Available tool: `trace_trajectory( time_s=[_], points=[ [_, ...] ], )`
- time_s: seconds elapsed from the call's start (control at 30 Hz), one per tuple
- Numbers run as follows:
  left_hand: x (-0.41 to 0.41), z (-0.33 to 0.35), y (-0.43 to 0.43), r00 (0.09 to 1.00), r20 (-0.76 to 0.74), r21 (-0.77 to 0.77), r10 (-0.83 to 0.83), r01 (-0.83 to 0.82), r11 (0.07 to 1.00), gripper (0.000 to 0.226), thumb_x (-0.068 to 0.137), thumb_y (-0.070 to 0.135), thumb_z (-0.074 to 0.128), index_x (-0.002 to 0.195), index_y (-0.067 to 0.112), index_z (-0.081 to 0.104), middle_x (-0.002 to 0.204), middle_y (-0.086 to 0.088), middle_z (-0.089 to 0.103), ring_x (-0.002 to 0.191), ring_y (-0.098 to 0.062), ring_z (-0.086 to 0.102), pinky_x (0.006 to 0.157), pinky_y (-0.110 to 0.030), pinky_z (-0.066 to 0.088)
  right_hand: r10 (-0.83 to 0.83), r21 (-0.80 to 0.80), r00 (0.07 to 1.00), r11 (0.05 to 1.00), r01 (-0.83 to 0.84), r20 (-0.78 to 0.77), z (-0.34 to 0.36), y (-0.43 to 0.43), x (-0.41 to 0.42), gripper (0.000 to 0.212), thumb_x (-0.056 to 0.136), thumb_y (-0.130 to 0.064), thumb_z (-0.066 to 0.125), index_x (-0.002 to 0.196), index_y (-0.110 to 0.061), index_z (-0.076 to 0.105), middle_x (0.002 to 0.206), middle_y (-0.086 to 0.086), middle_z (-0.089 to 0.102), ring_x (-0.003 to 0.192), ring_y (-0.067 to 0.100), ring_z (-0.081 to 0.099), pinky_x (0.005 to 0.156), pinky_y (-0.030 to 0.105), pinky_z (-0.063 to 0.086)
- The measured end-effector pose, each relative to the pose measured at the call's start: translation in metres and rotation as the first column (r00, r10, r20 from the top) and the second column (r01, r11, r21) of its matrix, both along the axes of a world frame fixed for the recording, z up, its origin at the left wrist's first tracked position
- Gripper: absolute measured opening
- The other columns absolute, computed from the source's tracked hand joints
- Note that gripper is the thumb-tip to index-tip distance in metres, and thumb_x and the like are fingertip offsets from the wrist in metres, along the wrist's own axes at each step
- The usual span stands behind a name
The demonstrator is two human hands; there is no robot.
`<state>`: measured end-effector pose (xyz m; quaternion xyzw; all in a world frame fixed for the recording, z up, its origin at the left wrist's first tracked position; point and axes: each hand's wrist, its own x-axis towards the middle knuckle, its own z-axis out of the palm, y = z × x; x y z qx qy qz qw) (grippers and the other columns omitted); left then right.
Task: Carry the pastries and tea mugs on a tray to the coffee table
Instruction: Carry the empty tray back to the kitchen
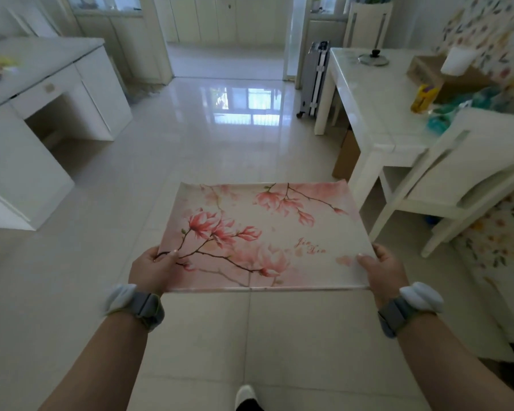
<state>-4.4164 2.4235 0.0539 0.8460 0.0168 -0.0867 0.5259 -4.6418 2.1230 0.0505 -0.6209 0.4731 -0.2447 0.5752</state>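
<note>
Head view: the tray, printed with pink blossoms, is carried level over the tiled floor, its long axis running from 9 to 3 o'clock across the body. The left hand grasps the near left corner, thumb on top; the right hand grasps the near right corner the same way. Both hands sit at the near edge, so the far edge hangs unsupported toward 12 o'clock. The tray is bare: no pastries or mugs are on it, and none can be made out anywhere in the room.

At about 2 o'clock from the tray stands a white desk with a pot lid, a cardboard box, a yellow bottle and blurred teal items; the right hand is the nearer one to it. A chair stands against its near end, just beside the tray's right corner, and would catch that corner on a turn to the right. At 10 o'clock is another white desk, well apart, holding small blurred things. A folded grey frame leans by the doorway at 1 o'clock. Straight ahead the floor is open.

Judging from the bare tray, loading is not yet done; which desk serves is unclear.
</note>
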Motion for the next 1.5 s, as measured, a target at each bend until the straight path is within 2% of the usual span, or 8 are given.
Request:
trace_trajectory(
  time_s=[0.17,0.33,0.5,0.6,0.9,1.17,1.37,1.5],
  points=[
    [0.093,0.011,-0.063,0.999,0.013,0.017,-0.04,0.04,0.999,0.023,0.08,0.022,0.064,0.101,0.012,0.069,0.088,-0.008,0.065,0.071,-0.02,0.057,0.057,-0.024,0.042,-0.067,-0.008,0.998,0.998,0.067,0.007,0.0,-0.054,0.074,0.024,0.085,-0.012,0.057,0.107,-0.019,0.05,0.092,0.0,0.058,0.078,0.019,0.059,0.059,0.03,0.048],
    [0.175,-0.002,-0.149,0.998,-0.022,-0.055,-0.06,0.058,0.997,0.023,0.081,0.019,0.064,0.1,0.006,0.068,0.089,-0.014,0.068,0.077,-0.025,0.061,0.073,-0.033,0.052,-0.123,-0.031,0.991,0.992,0.121,-0.051,-0.014,-0.141,0.153,0.024,0.084,-0.014,0.059,0.106,-0.016,0.05,0.098,0.008,0.058,0.082,0.025,0.057,0.07,0.038,0.047],
    [0.242,-0.007,-0.233,0.999,-0.01,-0.074,-0.036,0.035,0.997,0.008,0.083,0.014,0.063,0.09,0.01,0.066,0.054,0.013,0.067,0.056,-0.004,0.059,0.046,-0.011,0.044,-0.089,-0.061,0.995,0.994,0.085,-0.054,-0.015,-0.228,0.228,0.036,0.084,-0.014,0.059,0.118,-0.011,0.046,0.102,0.005,0.053,0.078,0.015,0.053,0.064,0.028,0.043],
    [0.291,-0.002,-0.291,1.0,-0.022,-0.023,0.006,-0.007,1.0,0.01,0.083,0.016,0.063,0.091,0.011,0.067,0.075,-0.005,0.069,0.068,-0.019,0.058,0.055,-0.022,0.043,-0.018,-0.034,0.996,0.999,0.015,-0.087,-0.008,-0.296,0.288,0.036,0.084,-0.015,0.058,0.117,-0.013,0.046,0.104,0.006,0.055,0.08,0.015,0.054,0.061,0.026,0.043],
    [0.414,0.0,-0.375,0.993,-0.077,-0.053,0.09,-0.094,0.994,0.02,0.078,0.025,0.065,0.086,0.007,0.067,0.081,-0.013,0.065,0.074,-0.026,0.059,0.071,-0.034,0.049,0.063,0.006,0.991,0.998,-0.063,-0.116,0.009,-0.394,0.439,0.042,0.083,-0.014,0.059,0.123,-0.009,0.045,0.101,0.004,0.056,0.094,0.027,0.055,0.079,0.043,0.05],
    [0.598,-0.013,-0.446,0.996,-0.053,-0.009,0.069,-0.07,0.998,0.016,0.084,0.023,0.062,0.084,0.008,0.065,0.086,-0.017,0.068,0.079,-0.032,0.063,0.076,-0.044,0.054,0.101,0.036,0.989,0.995,-0.098,-0.112,0.006,-0.472,0.62,0.04,0.086,-0.013,0.056,0.124,-0.008,0.043,0.11,0.013,0.056,0.095,0.03,0.057,0.076,0.042,0.051],
    [0.739,0.003,-0.525,1.0,0.012,0.068,0.026,-0.027,0.997,0.022,0.083,0.022,0.064,0.094,0.004,0.069,0.079,-0.01,0.064,0.058,-0.011,0.053,0.051,-0.02,0.039,0.07,0.029,0.992,0.997,-0.068,-0.103,0.019,-0.532,0.74,0.038,0.087,-0.014,0.055,0.123,-0.007,0.045,0.109,0.012,0.056,0.095,0.028,0.056,0.07,0.035,0.048],
    [0.799,0.0,-0.572,1.0,-0.007,0.023,0.007,-0.007,1.0,0.023,0.082,0.022,0.064,0.095,0.003,0.069,0.082,-0.013,0.067,0.072,-0.023,0.06,0.066,-0.028,0.044,0.071,0.032,0.994,0.997,-0.068,-0.088,0.019,-0.579,0.794,0.039,0.088,-0.012,0.054,0.124,-0.005,0.044,0.113,0.014,0.056,0.097,0.029,0.055,0.073,0.036,0.047]
  ],
)
